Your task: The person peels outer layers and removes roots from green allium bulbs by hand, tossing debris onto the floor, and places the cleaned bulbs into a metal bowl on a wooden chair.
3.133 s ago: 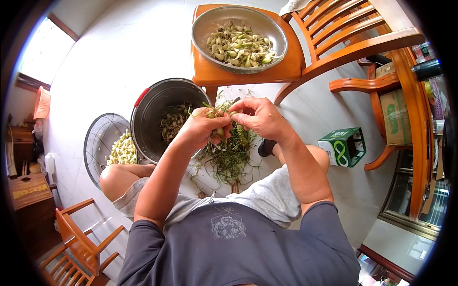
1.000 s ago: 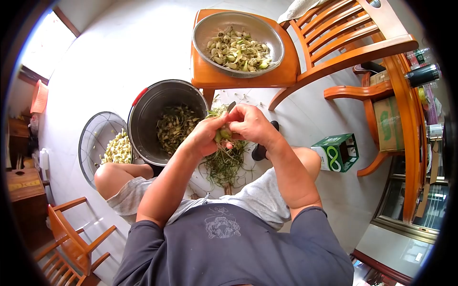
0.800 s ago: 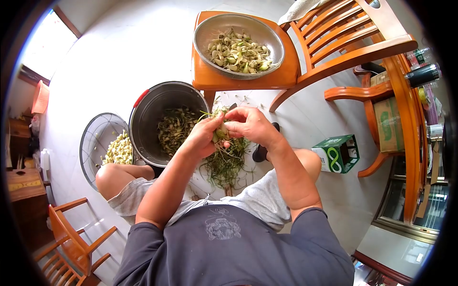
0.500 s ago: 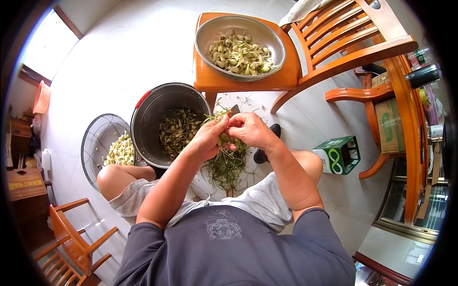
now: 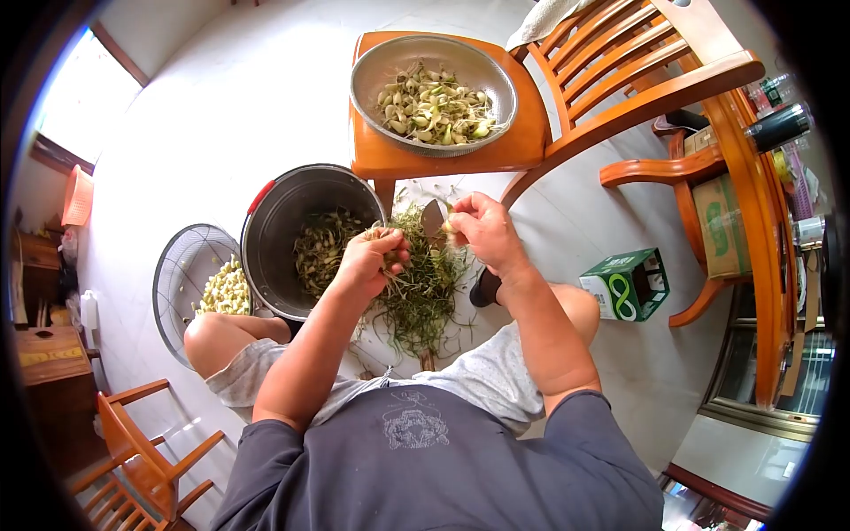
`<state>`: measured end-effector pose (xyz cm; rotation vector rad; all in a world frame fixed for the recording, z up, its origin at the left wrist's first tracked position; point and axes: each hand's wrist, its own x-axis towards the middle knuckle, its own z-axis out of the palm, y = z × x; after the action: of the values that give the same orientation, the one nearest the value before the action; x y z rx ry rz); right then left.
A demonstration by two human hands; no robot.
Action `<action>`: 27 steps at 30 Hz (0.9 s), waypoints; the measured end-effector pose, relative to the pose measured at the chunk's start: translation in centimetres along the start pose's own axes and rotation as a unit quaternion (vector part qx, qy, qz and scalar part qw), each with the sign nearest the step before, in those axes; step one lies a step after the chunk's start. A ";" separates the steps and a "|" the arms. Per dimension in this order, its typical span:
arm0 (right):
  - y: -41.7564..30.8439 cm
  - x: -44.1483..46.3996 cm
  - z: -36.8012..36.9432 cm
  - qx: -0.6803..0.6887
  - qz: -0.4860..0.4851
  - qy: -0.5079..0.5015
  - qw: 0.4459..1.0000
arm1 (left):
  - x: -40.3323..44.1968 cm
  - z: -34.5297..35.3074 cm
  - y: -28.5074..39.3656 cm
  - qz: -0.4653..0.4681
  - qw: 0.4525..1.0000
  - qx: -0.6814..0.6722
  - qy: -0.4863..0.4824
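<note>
My left hand (image 5: 372,258) is closed around a few small onion-like bulbs with stringy stems, just right of the dark bucket (image 5: 267,232). My right hand (image 5: 485,232) pinches a pale small bulb (image 5: 451,227) between thumb and fingers. Between the hands a dark pointed blade (image 5: 432,219) sticks up over a heap of green stem trimmings (image 5: 421,301). Inside the bucket lie several untrimmed bulbs (image 5: 320,252) with roots and stems. How the blade is held up is hidden by the trimmings.
A metal colander (image 5: 372,111) of bulbs stands on a wooden chair (image 5: 531,106) ahead. Left of the bucket, a wire basket (image 5: 168,265) holds trimmed white bulbs (image 5: 227,288). A green box (image 5: 630,285) sits on the floor at right. Another wooden chair (image 5: 142,456) is at lower left.
My hands were together over the trimmings and have moved apart. The right hand has drawn right with a bulb, baring the blade and more of the heap; the left remains near the bucket.
</note>
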<state>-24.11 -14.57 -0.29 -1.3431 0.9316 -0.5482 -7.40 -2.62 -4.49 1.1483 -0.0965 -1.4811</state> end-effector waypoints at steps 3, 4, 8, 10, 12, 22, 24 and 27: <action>0.1 0.0 -1.5 -0.170 -0.059 -0.022 0.983 | -0.6 0.8 0.7 0.031 0.998 0.060 -0.007; -0.6 -0.4 -1.7 -0.207 -0.060 -0.031 0.976 | -0.9 1.4 1.0 0.035 0.997 0.073 -0.013; -1.4 -1.2 -2.3 -0.236 -0.047 -0.072 0.968 | -1.4 4.5 1.3 0.082 0.951 0.297 -0.022; -1.3 -1.1 -2.4 -0.243 -0.064 -0.076 0.965 | -0.8 4.8 0.1 0.130 0.932 0.334 -0.054; -1.3 -1.2 -2.4 -0.247 -0.051 -0.081 0.964 | -0.7 5.3 -0.5 0.150 0.928 0.334 -0.071; -0.4 -1.4 -1.4 -0.239 -0.057 -0.052 0.968 | 0.8 4.6 -3.0 0.324 0.830 0.452 0.042; -0.9 -1.7 -1.5 -0.229 -0.078 0.000 0.970 | 2.0 3.2 -3.2 0.255 0.867 0.422 0.072; -2.3 -1.4 -2.3 -0.161 -0.074 0.015 0.984 | 1.7 1.7 -2.7 0.070 0.951 0.295 0.052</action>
<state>-26.39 -15.17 2.38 -1.7108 0.9784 -0.5474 -10.14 -4.08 -6.29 1.6567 -0.5686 -1.2930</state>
